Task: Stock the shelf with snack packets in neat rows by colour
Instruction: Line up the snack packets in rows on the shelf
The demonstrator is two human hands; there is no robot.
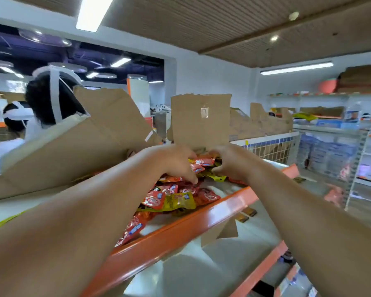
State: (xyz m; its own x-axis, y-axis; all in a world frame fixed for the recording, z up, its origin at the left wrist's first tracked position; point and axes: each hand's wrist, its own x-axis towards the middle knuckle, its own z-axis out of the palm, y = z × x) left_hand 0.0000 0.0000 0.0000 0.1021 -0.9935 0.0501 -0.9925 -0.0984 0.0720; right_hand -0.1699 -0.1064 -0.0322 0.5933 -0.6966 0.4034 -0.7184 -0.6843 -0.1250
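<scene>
A loose heap of red and yellow snack packets (pixel 171 198) lies on the top shelf, behind its orange front rail (pixel 180 230). Both my arms reach over the rail to the far end of the heap. My left hand (pixel 176 161) curls its fingers over a bunch of red packets (pixel 204 162). My right hand (pixel 229 161) grips the same bunch from the other side, with a yellow packet (pixel 219 178) under it. What lies under my palms is hidden.
Tall cardboard flaps (pixel 201 118) stand just behind the heap, and a large tilted carton (pixel 73 146) is at the left. Two people wearing headsets stand behind that carton. A wire basket (pixel 274 146) and further shelves fill the right.
</scene>
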